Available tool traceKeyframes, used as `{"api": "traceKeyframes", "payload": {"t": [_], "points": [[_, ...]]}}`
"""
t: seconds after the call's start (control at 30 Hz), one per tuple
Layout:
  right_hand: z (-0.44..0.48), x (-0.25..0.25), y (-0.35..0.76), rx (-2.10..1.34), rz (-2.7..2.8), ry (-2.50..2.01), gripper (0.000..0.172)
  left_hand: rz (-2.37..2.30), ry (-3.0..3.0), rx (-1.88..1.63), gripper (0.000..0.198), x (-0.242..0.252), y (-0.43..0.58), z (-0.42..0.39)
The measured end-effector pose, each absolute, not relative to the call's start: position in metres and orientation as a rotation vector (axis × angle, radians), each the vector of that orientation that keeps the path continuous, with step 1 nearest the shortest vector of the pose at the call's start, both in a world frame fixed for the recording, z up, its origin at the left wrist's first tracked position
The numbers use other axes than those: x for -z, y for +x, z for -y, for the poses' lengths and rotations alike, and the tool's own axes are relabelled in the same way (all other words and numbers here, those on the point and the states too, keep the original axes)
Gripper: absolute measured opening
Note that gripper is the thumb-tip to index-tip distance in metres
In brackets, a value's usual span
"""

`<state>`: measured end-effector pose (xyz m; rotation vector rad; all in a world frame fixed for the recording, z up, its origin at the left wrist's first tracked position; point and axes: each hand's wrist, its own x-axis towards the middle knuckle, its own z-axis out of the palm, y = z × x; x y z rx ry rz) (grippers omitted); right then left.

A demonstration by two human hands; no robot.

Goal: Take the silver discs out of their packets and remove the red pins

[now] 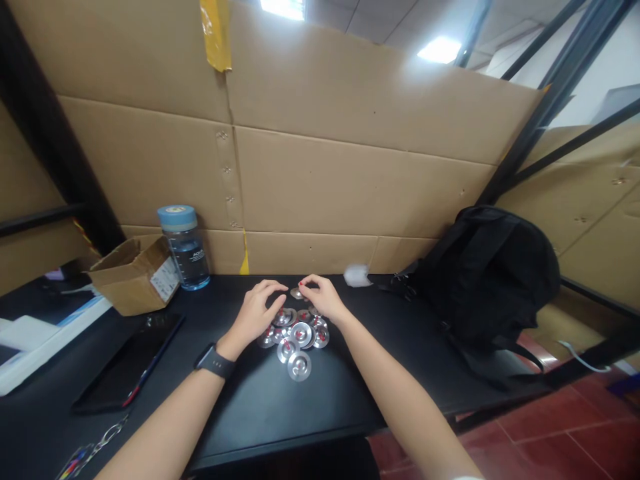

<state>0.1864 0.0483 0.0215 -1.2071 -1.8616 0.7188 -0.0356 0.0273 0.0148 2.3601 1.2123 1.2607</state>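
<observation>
Several shiny metal discs [299, 335] with red centres lie in a loose pile on the black table [280, 407]. My left hand [257, 309] rests over the pile's left side, fingers curled down onto the discs. My right hand [320, 295] is at the pile's far edge, fingertips pinched on one small disc [297, 293]. A dark watch [215, 362] sits on my left wrist.
A blue-capped water bottle [185, 247] and an open cardboard box [135, 273] stand at the back left. A black tablet [131, 363] lies left, keys [93, 450] near the front edge. A black backpack [487, 280] fills the right. Cardboard sheets [325, 153] wall the back.
</observation>
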Motion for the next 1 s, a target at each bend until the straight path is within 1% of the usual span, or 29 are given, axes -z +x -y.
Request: {"api": "traceKeyframes", "payload": {"t": [0.1,0.17,0.3,0.43,0.53,0.73,1.0], "points": [[-0.029,-0.018,0.178,-1.106,1.564,-0.892,0.026,-1.223,2.362,-1.334,0.023,-0.021,-0.023,-0.016],[-0.021,-0.017,0.171,-1.189,1.436,-0.804,0.027,-1.278,2.319,-1.408,0.022,-0.023,-0.018,-0.011],[-0.016,-0.019,0.16,-1.165,1.207,-0.796,0.029,-1.376,2.146,-1.524,0.018,-0.022,-0.017,-0.009],[-0.016,-0.019,0.156,-1.202,1.113,-0.757,0.031,-1.294,2.192,-1.444,0.017,-0.017,-0.018,-0.012],[-0.013,-0.018,0.154,-1.252,1.11,-0.764,0.033,-1.25,2.158,-1.493,0.021,-0.013,-0.017,-0.013],[-0.01,-0.019,0.152,-1.234,1.218,-0.802,0.036,-1.296,2.154,-1.598,0.019,-0.011,-0.016,-0.012],[-0.012,-0.019,0.156,-1.354,1.238,-0.805,0.04,-1.383,2.225,-1.542,0.013,-0.021,-0.015,-0.007]]}}
